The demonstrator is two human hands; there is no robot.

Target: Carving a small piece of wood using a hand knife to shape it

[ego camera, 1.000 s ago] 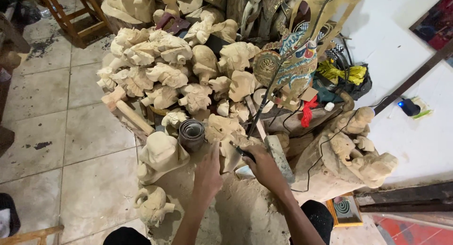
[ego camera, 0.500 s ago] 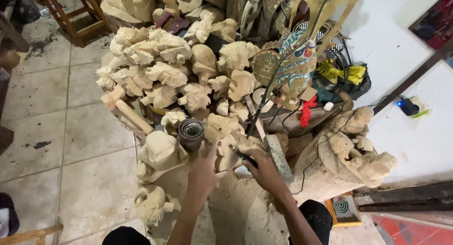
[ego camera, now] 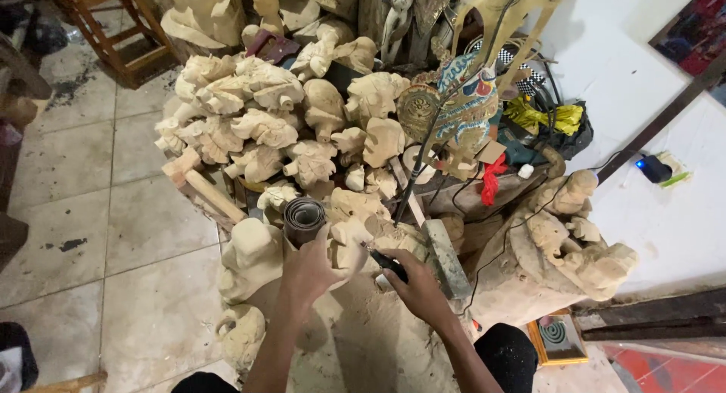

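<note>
Here the left hand [ego camera: 308, 268] is pressed against a pale unfinished wood carving [ego camera: 361, 234], fingers wrapped around its near side in a firm grip, while the right hand [ego camera: 414, 285] closes tightly on a dark-handled carving tool [ego camera: 384, 261] whose tip meets the same carving. The carving sits at the near edge of a heap of similar raw carved figures [ego camera: 257, 121], above a surface covered in sawdust [ego camera: 363, 340]. A roll of sandpaper [ego camera: 302, 217] stands just beyond the left hand, and a long sharpening stone [ego camera: 445, 258] lies just beside the right. A wooden mallet [ego camera: 200, 185] rests left of the roll.
</note>
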